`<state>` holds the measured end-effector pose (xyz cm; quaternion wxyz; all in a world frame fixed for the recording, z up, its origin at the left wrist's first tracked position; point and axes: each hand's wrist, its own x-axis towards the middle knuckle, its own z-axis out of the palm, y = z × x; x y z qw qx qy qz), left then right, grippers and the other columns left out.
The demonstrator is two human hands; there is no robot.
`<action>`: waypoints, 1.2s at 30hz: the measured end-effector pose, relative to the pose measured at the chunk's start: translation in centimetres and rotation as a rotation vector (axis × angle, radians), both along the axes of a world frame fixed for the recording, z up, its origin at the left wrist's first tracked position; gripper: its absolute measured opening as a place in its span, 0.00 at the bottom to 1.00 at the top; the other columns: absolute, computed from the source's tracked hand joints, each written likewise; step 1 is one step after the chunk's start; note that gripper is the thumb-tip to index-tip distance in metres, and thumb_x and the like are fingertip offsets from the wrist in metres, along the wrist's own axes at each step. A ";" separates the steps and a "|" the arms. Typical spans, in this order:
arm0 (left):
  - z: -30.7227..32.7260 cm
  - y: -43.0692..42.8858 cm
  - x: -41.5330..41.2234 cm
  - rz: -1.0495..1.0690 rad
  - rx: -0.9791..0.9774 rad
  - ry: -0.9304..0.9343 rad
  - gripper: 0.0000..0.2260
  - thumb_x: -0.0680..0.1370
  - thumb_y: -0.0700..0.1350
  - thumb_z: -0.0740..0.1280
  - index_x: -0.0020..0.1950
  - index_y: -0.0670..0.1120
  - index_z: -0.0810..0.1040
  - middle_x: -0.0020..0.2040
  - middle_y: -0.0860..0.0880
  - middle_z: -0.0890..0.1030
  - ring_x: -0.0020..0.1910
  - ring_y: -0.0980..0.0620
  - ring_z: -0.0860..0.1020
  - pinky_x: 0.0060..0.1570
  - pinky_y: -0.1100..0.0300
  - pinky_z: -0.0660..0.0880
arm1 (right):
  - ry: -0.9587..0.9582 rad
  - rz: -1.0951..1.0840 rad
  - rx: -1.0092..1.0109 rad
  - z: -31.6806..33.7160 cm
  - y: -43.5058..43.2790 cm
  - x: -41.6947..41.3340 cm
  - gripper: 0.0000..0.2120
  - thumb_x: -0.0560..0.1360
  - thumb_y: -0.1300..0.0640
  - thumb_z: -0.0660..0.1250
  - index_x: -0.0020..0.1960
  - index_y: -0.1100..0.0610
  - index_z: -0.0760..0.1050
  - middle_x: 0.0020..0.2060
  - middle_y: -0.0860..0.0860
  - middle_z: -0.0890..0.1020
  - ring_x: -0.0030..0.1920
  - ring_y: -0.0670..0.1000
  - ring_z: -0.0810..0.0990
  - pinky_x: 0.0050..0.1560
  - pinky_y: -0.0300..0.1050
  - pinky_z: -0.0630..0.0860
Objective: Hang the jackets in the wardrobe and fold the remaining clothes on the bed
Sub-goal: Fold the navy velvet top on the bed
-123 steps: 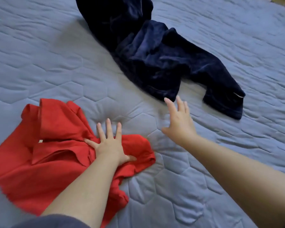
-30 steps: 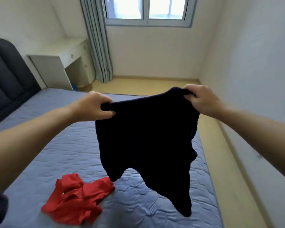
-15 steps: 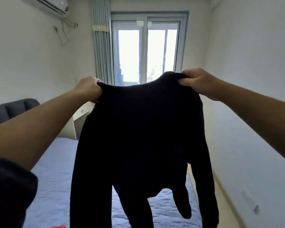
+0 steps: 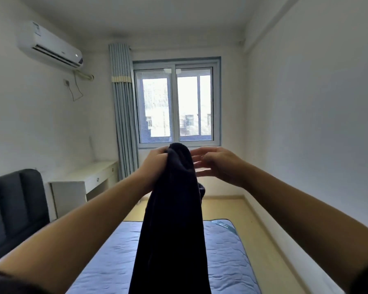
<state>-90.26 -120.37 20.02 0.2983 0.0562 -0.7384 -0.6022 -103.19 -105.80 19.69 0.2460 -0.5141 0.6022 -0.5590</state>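
Note:
A dark navy garment (image 4: 172, 219) hangs straight down in front of me, folded lengthwise into a narrow column above the blue quilted bed (image 4: 227, 251). My left hand (image 4: 155, 160) grips its top edge at chest height. My right hand (image 4: 217, 164) hovers just to the right of the top, fingers spread and relaxed, holding nothing. The red garment and the wardrobe are out of view.
A dark grey headboard (image 4: 13, 209) stands at the left, with a white desk (image 4: 83, 181) beyond it. A blue-grey curtain (image 4: 123, 111) hangs beside the window (image 4: 175, 105). An air conditioner (image 4: 49, 45) sits high on the left wall. Wooden floor (image 4: 225, 209) runs along the right wall.
My hands have come together, folding the spread garment in half. The right hand has let go of its shoulder and the left hand now holds the top alone. My view has tilted up.

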 end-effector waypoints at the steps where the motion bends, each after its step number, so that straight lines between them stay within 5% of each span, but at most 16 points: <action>1: 0.4 -0.3 0.4 -0.057 -0.007 0.027 0.13 0.79 0.30 0.57 0.41 0.41 0.77 0.29 0.50 0.79 0.27 0.57 0.76 0.28 0.67 0.74 | 0.046 -0.015 0.023 -0.1 0.0 -0.4 0.18 0.78 0.66 0.59 0.65 0.56 0.73 0.61 0.54 0.79 0.62 0.55 0.78 0.60 0.52 0.77; 3: 1.5 -1.3 1.3 -0.135 -0.031 0.047 0.19 0.79 0.31 0.56 0.33 0.44 0.78 0.23 0.53 0.75 0.23 0.58 0.72 0.24 0.69 0.70 | 0.026 0.097 0.130 -0.8 -0.6 -0.1 0.23 0.77 0.64 0.65 0.70 0.51 0.68 0.67 0.53 0.74 0.65 0.55 0.75 0.62 0.51 0.74; 5: 3.0 -2.9 2.1 -0.172 -0.116 -0.007 0.20 0.79 0.31 0.57 0.33 0.46 0.79 0.26 0.53 0.77 0.28 0.55 0.73 0.31 0.65 0.72 | -0.008 0.188 0.193 -1.5 -2.1 1.0 0.19 0.75 0.63 0.67 0.65 0.53 0.72 0.62 0.55 0.78 0.59 0.55 0.79 0.55 0.46 0.78; 9: 3.3 -6.6 3.8 -0.292 -0.319 -0.232 0.13 0.77 0.30 0.61 0.40 0.42 0.80 0.40 0.42 0.76 0.36 0.46 0.73 0.39 0.56 0.71 | -0.043 -0.125 0.061 -0.8 -4.9 3.7 0.07 0.74 0.65 0.64 0.48 0.59 0.80 0.40 0.57 0.84 0.38 0.51 0.83 0.38 0.42 0.80; 13: -0.4 -8.3 4.3 -0.061 -0.518 -0.294 0.15 0.77 0.31 0.62 0.39 0.48 0.81 0.46 0.49 0.76 0.46 0.52 0.77 0.50 0.60 0.75 | -0.074 -0.302 0.003 0.2 -6.7 5.2 0.08 0.74 0.64 0.63 0.40 0.60 0.79 0.29 0.52 0.81 0.28 0.47 0.80 0.28 0.38 0.76; 17: -3.2 -8.0 4.5 0.063 -0.717 -0.344 0.08 0.72 0.54 0.61 0.41 0.51 0.76 0.41 0.52 0.79 0.42 0.53 0.77 0.43 0.58 0.74 | -0.063 -0.400 0.013 0.9 -8.4 6.5 0.07 0.75 0.65 0.61 0.45 0.63 0.78 0.37 0.57 0.79 0.35 0.52 0.78 0.34 0.41 0.76; 19: -4.3 -8.8 4.9 0.273 -1.004 -0.312 0.07 0.70 0.48 0.66 0.43 0.52 0.68 0.42 0.53 0.74 0.40 0.51 0.75 0.37 0.58 0.72 | -0.049 -0.433 0.024 2.0 -8.3 6.5 0.07 0.75 0.64 0.62 0.49 0.63 0.78 0.38 0.56 0.80 0.37 0.51 0.80 0.36 0.42 0.78; 21: -5.2 -10.0 5.5 0.437 -1.209 -0.328 0.10 0.74 0.38 0.64 0.48 0.50 0.65 0.46 0.51 0.70 0.40 0.48 0.74 0.37 0.53 0.74 | 0.038 -0.469 0.037 3.0 -7.7 6.0 0.07 0.75 0.63 0.63 0.50 0.59 0.79 0.41 0.55 0.82 0.42 0.53 0.81 0.44 0.45 0.81; 23: -5.0 -11.5 6.1 0.537 -1.329 -0.318 0.08 0.77 0.39 0.61 0.53 0.49 0.67 0.48 0.49 0.69 0.40 0.47 0.74 0.35 0.52 0.73 | 0.204 -0.525 0.060 3.9 -6.7 5.1 0.08 0.76 0.64 0.64 0.51 0.56 0.79 0.45 0.55 0.82 0.48 0.54 0.81 0.52 0.49 0.79; 27: -2.3 -15.0 7.2 0.529 -1.515 -0.392 0.07 0.78 0.41 0.63 0.53 0.53 0.75 0.48 0.51 0.69 0.37 0.55 0.68 0.31 0.61 0.65 | 0.721 -0.698 0.203 5.3 -2.9 2.7 0.10 0.76 0.63 0.64 0.55 0.57 0.80 0.46 0.52 0.80 0.49 0.53 0.77 0.49 0.46 0.74; 29: -0.3 -16.1 7.6 0.568 -1.534 -0.466 0.10 0.76 0.40 0.64 0.50 0.54 0.78 0.46 0.54 0.69 0.34 0.58 0.68 0.28 0.64 0.61 | 0.912 -0.744 0.335 6.1 -0.9 1.9 0.09 0.75 0.65 0.63 0.49 0.56 0.81 0.40 0.50 0.79 0.43 0.51 0.76 0.41 0.41 0.70; 32: 3.5 -16.1 7.2 0.528 -1.434 -0.565 0.17 0.74 0.36 0.60 0.45 0.58 0.79 0.47 0.55 0.74 0.42 0.56 0.73 0.31 0.64 0.65 | 0.896 -0.765 0.482 7.1 0.6 1.7 0.18 0.72 0.71 0.57 0.34 0.51 0.74 0.33 0.50 0.75 0.36 0.52 0.74 0.30 0.37 0.67; 36: 6.8 -14.8 6.2 0.351 -1.121 -0.598 0.23 0.72 0.31 0.52 0.41 0.54 0.80 0.47 0.51 0.74 0.40 0.52 0.75 0.30 0.65 0.70 | 0.642 -0.627 0.517 8.4 1.7 1.7 0.16 0.73 0.71 0.57 0.43 0.54 0.78 0.38 0.53 0.81 0.40 0.52 0.81 0.37 0.43 0.79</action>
